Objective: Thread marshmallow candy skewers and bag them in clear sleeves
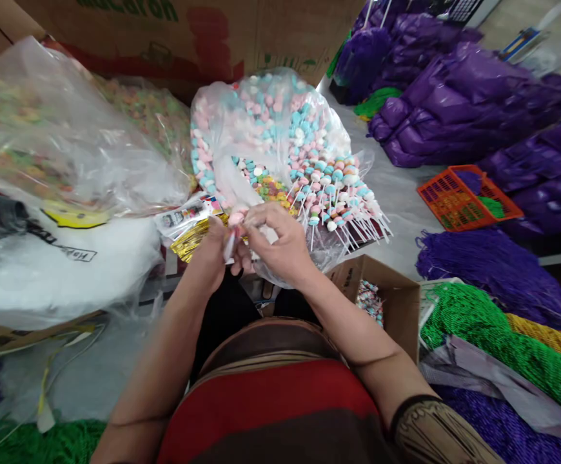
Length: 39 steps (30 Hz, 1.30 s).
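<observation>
My left hand [211, 251] is closed on a small clear bag [229, 247], with a pink candy [236, 218] showing at its top. My right hand [280, 240] meets it from the other side, thumb and forefinger pinched at the same bag. The fingertips partly cover the bag, so its contents are hard to make out. Beside my left hand lie gold twist ties [191, 240] and a printed packet [188, 216]. Just past my right hand, candy lollipops [329, 193] with white sticks lie in a heap, several pointing toward me.
A large plastic bag of pink, blue and white candies [271, 116] stands behind the lollipops. Bags of gummy candies [68, 135] fill the left. An open carton [396, 303] sits low at right, near an orange basket [469, 200], green bead strands [493, 348] and purple bags [464, 103].
</observation>
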Tool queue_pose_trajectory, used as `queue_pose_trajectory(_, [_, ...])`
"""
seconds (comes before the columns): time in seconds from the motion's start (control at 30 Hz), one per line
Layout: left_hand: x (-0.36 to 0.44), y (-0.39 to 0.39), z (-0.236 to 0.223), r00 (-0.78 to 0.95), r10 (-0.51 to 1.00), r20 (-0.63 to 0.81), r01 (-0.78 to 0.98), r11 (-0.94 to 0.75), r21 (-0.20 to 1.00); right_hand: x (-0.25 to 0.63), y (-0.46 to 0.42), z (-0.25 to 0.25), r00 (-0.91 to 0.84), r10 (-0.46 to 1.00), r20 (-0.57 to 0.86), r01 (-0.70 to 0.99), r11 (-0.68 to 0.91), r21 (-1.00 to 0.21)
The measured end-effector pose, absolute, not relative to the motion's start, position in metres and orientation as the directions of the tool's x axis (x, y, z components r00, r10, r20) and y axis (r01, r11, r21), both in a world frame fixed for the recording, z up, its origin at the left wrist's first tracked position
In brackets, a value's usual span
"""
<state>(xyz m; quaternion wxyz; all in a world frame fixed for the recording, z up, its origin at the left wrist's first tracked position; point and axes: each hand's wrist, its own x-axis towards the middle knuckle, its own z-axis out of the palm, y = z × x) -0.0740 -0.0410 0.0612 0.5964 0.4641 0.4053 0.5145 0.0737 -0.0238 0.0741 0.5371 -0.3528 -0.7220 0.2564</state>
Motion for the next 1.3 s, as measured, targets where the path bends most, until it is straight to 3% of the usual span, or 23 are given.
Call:
queue_pose_trajectory(0.1, [-0.08, -0.029, 0.071, -0.007, 0.998, -0.061, -0.453, 0.051, 0.89, 0.07, -0.033, 0.063, -0.249, 0.693, 0.677, 0.268, 0.721, -0.639])
queue_pose_trajectory(0.17, [-0.089, -0.034, 0.08, -0.003, 1.0, -0.031, -0.439, 0.027, 0.898, 0.073, -0.031, 0.056, -0.287, 0.677, 0.678, 0.266, 0.736, -0.623])
queue_pose_trajectory(0.3, [-0.096, -0.051, 0.076, 0.225, 0.974, -0.024, -0.079, 0.043, 0.996, 0.083, -0.018, 0.055, -0.217, 0.747, 0.628, 0.348, 0.661, -0.665])
queue_pose_trajectory(0.4, [-0.087, -0.047, 0.058, 0.223, 0.971, -0.08, 0.094, 0.06, 0.994, 0.083, -0.016, 0.059, -0.147, 0.758, 0.636, 0.365, 0.639, -0.677])
queue_pose_trajectory(0.57, [-0.078, -0.031, 0.048, -0.019, 0.996, -0.089, -0.285, 0.08, 0.955, 0.076, -0.022, 0.042, -0.225, 0.798, 0.559, 0.158, 0.595, -0.788])
queue_pose_trajectory(0.63, [-0.083, -0.035, 0.052, 0.011, 1.0, -0.002, -0.237, 0.005, 0.971, 0.079, -0.021, 0.035, -0.248, 0.862, 0.441, 0.078, 0.472, -0.878])
queue_pose_trajectory(0.7, [-0.088, -0.041, 0.055, 0.145, 0.98, 0.137, -0.066, -0.128, 0.99, 0.084, -0.017, 0.032, -0.259, 0.914, 0.314, -0.009, 0.322, -0.947])
queue_pose_trajectory(0.77, [-0.089, -0.048, 0.055, 0.323, 0.905, 0.277, 0.147, -0.337, 0.93, 0.091, -0.016, 0.034, -0.274, 0.934, 0.231, -0.113, 0.207, -0.972])
queue_pose_trajectory(0.83, [-0.083, -0.053, 0.049, 0.436, 0.813, 0.387, 0.327, -0.543, 0.773, 0.097, -0.019, 0.038, -0.318, 0.933, 0.17, -0.192, 0.112, -0.975])
queue_pose_trajectory(0.9, [-0.07, -0.058, 0.039, 0.477, 0.739, 0.475, 0.439, -0.669, 0.6, 0.104, -0.028, 0.042, -0.365, 0.926, 0.096, -0.207, 0.02, -0.978])
queue_pose_trajectory(0.97, [-0.055, -0.063, 0.029, 0.529, 0.685, 0.501, 0.462, -0.727, 0.508, 0.115, -0.04, 0.044, -0.363, 0.932, 0.024, -0.179, -0.045, -0.983])
queue_pose_trajectory(1.03, [-0.042, -0.07, 0.019, 0.617, 0.632, 0.469, 0.404, -0.766, 0.5, 0.135, -0.056, 0.044, -0.308, 0.951, -0.027, -0.139, -0.073, -0.988])
queue_pose_trajectory(1.13, [-0.03, -0.078, 0.009, 0.71, 0.59, 0.385, 0.307, -0.751, 0.585, 0.181, -0.079, 0.036, -0.131, 0.985, -0.11, -0.065, -0.119, -0.991])
queue_pose_trajectory(1.23, [-0.026, -0.08, 0.001, 0.705, 0.629, 0.328, 0.286, -0.675, 0.68, 0.243, -0.103, 0.012, 0.171, 0.966, -0.193, 0.061, -0.206, -0.977])
queue_pose_trajectory(1.3, [-0.026, -0.079, -0.003, 0.684, 0.657, 0.316, 0.295, -0.645, 0.705, 0.287, -0.118, -0.013, 0.366, 0.915, -0.167, 0.206, -0.255, -0.945])
